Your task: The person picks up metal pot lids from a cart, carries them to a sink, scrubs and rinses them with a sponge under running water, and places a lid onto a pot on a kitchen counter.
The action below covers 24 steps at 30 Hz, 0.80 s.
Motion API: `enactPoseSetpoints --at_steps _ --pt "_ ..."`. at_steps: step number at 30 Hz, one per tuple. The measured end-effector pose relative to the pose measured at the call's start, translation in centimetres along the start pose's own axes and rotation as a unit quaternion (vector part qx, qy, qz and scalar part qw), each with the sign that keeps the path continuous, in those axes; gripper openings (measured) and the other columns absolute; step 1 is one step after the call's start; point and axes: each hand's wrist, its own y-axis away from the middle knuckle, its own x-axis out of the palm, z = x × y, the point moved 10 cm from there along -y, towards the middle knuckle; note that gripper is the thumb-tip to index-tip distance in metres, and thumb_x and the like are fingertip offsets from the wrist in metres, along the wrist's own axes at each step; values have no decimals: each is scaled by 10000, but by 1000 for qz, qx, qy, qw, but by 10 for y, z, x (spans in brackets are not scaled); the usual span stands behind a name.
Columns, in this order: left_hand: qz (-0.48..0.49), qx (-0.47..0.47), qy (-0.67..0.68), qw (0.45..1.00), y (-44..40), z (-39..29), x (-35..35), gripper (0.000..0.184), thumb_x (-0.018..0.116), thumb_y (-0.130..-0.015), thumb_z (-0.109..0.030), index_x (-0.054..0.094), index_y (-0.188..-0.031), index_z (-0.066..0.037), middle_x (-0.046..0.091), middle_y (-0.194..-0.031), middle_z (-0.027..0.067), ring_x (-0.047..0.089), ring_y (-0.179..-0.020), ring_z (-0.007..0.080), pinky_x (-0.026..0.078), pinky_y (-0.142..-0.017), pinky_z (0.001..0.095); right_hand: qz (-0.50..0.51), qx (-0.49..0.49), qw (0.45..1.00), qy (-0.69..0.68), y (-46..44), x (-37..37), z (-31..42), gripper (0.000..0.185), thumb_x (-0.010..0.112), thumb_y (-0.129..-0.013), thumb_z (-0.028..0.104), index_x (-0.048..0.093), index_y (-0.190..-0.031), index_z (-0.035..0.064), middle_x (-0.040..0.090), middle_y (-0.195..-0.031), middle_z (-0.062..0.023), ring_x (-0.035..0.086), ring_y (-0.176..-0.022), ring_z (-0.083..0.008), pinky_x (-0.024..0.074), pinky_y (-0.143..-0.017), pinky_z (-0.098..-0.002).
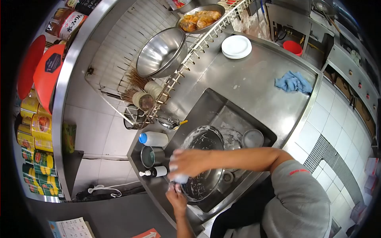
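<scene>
A large round metal basin (204,142) with soap suds on its dark inside sits in the steel sink (242,113). My right hand (186,162) reaches across the basin's left side, fingers closed and slightly blurred. Under it shows a whitish sponge or cloth (181,179). Just below, my left hand (176,196) is closed by the basin's lower left rim. What it grips is mostly hidden by the right hand. A small round metal bowl (253,139) lies in the sink, to the right of the basin.
Left of the sink stand a blue-capped bottle (154,139), a metal pot (158,155) and a pump bottle (160,171). Above, a wire rack (186,65) bears steel bowls (158,53) and brushes (139,79). White plates (236,46) and a blue cloth (293,82) lie on the counter.
</scene>
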Motion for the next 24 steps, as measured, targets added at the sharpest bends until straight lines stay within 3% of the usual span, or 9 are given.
enactPoseSetpoints --at_steps 5,8,11,12,15,18,20,22,24 --pt "-82 -140 182 970 24 49 -22 273 518 -1000 -228 515 -831 -14 471 -705 8 422 -668 103 375 -607 291 -143 359 858 -338 142 28 -189 554 710 -686 62 536 -1208 129 635 -1109 -134 612 -1034 -357 483 -870 -461" --pt "-121 -148 231 954 19 49 -14 282 526 -1000 -237 490 -801 -40 454 -742 -51 392 -697 59 331 -608 252 -158 509 821 -206 164 40 -192 533 703 -758 94 493 -1247 86 590 -1179 -172 582 -1088 -358 463 -902 -456" --pt "-159 -123 279 939 13 35 4 285 547 -995 -256 504 -794 -58 457 -741 -52 392 -692 55 326 -609 225 -168 579 796 -45 119 43 -141 662 723 -802 232 417 -1354 34 359 -1445 -246 417 -1284 -430 374 -1038 -473" --pt "-161 -136 293 932 10 35 12 282 547 -997 -263 518 -814 -50 468 -751 -47 404 -703 58 340 -624 225 -206 487 845 78 88 34 -102 761 705 -785 241 349 -1423 28 276 -1495 -264 304 -1362 -457 272 -1102 -554" --pt "-186 -176 345 903 1 42 20 284 547 -1000 -273 535 -843 -37 486 -764 -38 422 -721 64 361 -647 229 -53 368 926 -69 49 71 -15 786 668 -795 227 302 -1466 44 209 -1541 -226 169 -1439 -442 152 -1100 -679" --pt "-216 -194 365 884 5 55 2 282 550 -1000 -270 538 -848 -32 498 -769 -31 434 -729 69 376 -659 235 -9 212 968 -137 95 80 45 682 688 -751 220 457 -1374 65 266 -1529 -193 232 -1425 -411 247 -1071 -659" --pt "-220 -183 317 904 10 46 -12 292 565 -994 -269 509 -813 -48 475 -756 -39 412 -716 68 353 -638 235 80 239 966 -54 144 90 15 556 686 -751 218 557 -1283 120 358 -1483 -149 325 -1364 -405 335 -998 -619" --pt "-189 -169 297 921 16 40 -13 301 569 -992 -270 488 -795 -56 455 -747 -47 391 -706 64 330 -623 234 79 551 829 51 203 109 -81 656 709 -806 319 451 -1387 159 373 -1442 -210 425 -1264 -402 351 -970 -623" --pt "-158 -151 278 935 20 34 -4 313 572 -989 -270 466 -777 -65 434 -738 -54 370 -695 61 307 -607 234 -137 600 778 126 198 91 -122 619 685 -835 297 446 -1385 142 388 -1416 -237 442 -1229 -416 385 -934 -593"
